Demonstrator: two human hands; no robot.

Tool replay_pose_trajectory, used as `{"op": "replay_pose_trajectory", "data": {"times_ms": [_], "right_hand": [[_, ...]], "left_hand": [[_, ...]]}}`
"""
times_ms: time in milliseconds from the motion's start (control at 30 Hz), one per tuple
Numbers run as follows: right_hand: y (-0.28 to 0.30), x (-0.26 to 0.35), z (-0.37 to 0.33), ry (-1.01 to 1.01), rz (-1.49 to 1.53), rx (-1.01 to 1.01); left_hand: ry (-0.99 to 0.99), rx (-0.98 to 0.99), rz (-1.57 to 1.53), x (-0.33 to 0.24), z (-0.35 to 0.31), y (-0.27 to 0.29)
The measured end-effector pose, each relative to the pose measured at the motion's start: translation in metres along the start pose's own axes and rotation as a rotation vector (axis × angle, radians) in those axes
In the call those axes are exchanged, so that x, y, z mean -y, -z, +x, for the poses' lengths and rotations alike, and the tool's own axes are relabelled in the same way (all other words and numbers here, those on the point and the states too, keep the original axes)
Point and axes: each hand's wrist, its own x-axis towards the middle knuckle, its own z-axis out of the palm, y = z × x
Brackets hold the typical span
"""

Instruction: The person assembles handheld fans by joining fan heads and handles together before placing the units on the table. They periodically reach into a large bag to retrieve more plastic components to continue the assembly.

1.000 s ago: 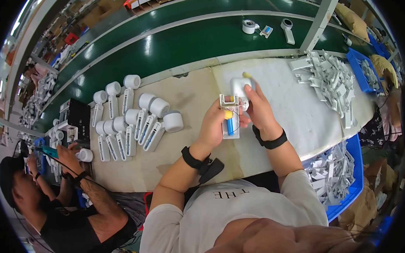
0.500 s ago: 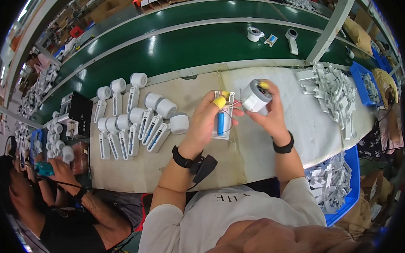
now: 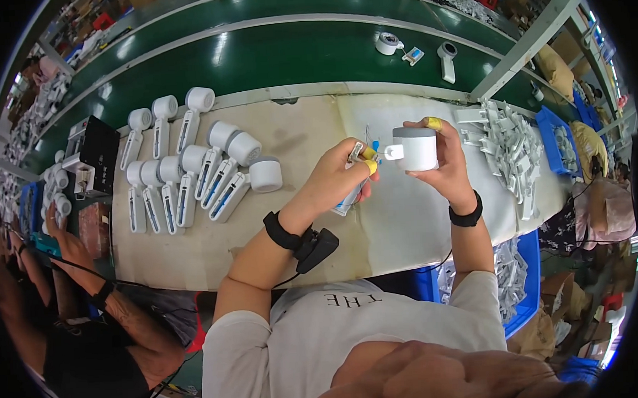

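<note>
My right hand (image 3: 451, 168) grips a white cylindrical device head (image 3: 420, 154) with a grey rim, held sideways above the table. A small white tab juts from the head toward my left hand (image 3: 332, 178). That left hand is closed on a white handle piece (image 3: 345, 200), mostly hidden behind the fingers; its lower end shows below them. Between the hands some blue bits and thin wires are visible, too small to make out clearly. Yellow covers are on fingertips of both hands. A gap separates the head from the handle piece.
Several white round-headed devices (image 3: 168, 173) with blue-striped handles lie in rows at left. White plastic parts (image 3: 511, 155) are heaped at right, and a blue bin (image 3: 530, 300) stands below the table edge. Behind runs a green conveyor (image 3: 277, 65). A co-worker's arm (image 3: 136, 321) is at left.
My right hand has turned the head so its white side and tab face left. The left hand has tilted the handle piece, hiding its blue cylinder. The whole view has shifted slightly.
</note>
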Motion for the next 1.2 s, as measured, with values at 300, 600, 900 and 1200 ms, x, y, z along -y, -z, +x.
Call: {"op": "replay_pose_trajectory", "data": {"times_ms": [300, 600, 900, 1200], "right_hand": [[0.004, 0.032, 0.007, 0.076, -0.318, 0.071], [0.005, 0.067, 0.047, -0.104, -0.395, 0.45], [0.003, 0.045, 0.046, -0.419, -0.032, 0.271], [0.004, 0.03, 0.03, -0.234, 0.078, 0.111]], "left_hand": [[-0.094, -0.075, 0.259, 0.008, -0.002, -0.003], [-0.218, -0.098, 0.69, 0.013, -0.003, -0.009], [-0.185, -0.114, 0.544, 0.009, 0.0, -0.003], [-0.223, -0.106, 0.378, 0.014, 0.004, 0.005]]}}
